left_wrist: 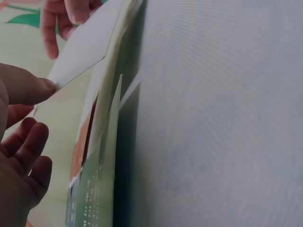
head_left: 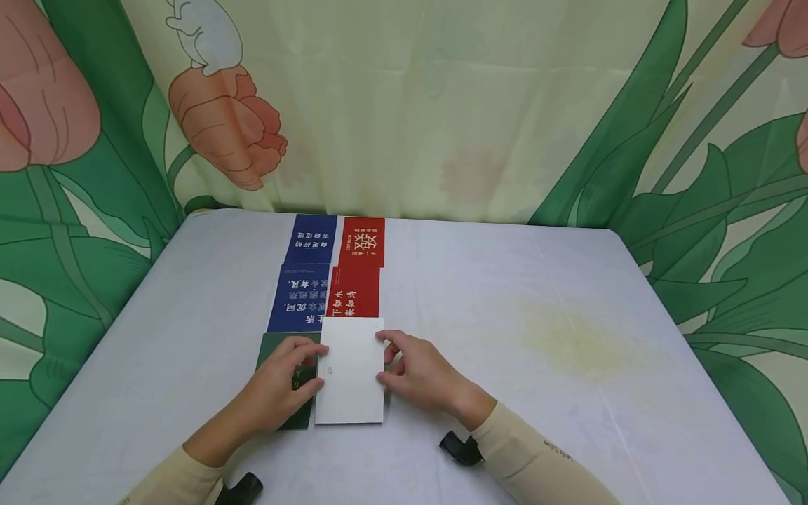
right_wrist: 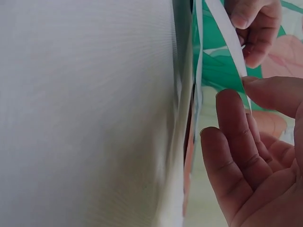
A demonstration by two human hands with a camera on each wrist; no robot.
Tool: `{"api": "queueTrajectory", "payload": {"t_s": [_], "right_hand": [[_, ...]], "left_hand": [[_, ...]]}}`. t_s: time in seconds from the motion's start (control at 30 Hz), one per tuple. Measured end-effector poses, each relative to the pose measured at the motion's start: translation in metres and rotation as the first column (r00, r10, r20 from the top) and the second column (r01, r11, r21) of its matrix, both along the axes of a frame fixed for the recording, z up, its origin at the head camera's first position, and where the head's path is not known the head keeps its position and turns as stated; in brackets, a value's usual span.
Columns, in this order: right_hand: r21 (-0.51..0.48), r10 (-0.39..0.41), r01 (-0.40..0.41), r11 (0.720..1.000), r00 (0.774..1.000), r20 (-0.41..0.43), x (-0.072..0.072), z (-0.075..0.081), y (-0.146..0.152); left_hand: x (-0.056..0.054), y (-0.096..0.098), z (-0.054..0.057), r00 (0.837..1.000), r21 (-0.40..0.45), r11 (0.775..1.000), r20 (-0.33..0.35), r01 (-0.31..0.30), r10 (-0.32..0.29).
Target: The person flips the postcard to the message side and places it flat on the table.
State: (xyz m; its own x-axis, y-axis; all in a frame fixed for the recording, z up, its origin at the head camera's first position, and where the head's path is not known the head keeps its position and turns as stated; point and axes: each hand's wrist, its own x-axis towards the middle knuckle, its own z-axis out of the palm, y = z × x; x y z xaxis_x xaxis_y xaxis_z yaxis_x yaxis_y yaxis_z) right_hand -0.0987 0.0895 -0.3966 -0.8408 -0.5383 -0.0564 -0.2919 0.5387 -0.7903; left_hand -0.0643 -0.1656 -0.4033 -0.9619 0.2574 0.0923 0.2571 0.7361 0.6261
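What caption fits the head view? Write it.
Left hand and right hand hold a white card by opposite edges near two red cards.

Bare left hand [head_left: 278,388] and bare right hand [head_left: 421,372] face each other, both pinching; beige-sleeved forearms [head_left: 533,449] slant inward.

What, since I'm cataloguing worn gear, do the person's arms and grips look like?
The left sleeve and right sleeve are beige, the right one with small dark lettering. Near each sleeve's end shows a black attachment. The left grip and right grip are ungloved.
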Motion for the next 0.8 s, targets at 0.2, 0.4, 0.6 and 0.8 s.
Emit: {"api": "queueTrajectory", "payload": {"t_s": [0.2,0.4,0.6,0.8], "right_hand": [[0.054,0.006,-0.007,0.999,1.0,0.017,-0.002,-0.003,0.001],[0.124,0.027,-0.027,0.992,1.0,0.006,-0.008,-0.005,0.001],[0.168,0.035,-0.033,0.985,0.999,-0.008,-0.011,-0.009,0.001],[0.19,0.034,-0.029,0.981,0.999,-0.026,-0.012,-0.011,0.001]], "left_hand": [[-0.002,0.001,-0.003,0.998,-0.023,1.0,0.055,-0.009,0.01],[-0.004,0.001,-0.007,0.996,-0.018,1.0,0.093,0.003,-0.001],[-0.006,0.0,-0.01,0.99,-0.026,1.0,0.14,0.018,-0.014],[-0.007,-0.002,-0.011,0.986,-0.026,0.999,0.16,0.044,-0.039]]}}
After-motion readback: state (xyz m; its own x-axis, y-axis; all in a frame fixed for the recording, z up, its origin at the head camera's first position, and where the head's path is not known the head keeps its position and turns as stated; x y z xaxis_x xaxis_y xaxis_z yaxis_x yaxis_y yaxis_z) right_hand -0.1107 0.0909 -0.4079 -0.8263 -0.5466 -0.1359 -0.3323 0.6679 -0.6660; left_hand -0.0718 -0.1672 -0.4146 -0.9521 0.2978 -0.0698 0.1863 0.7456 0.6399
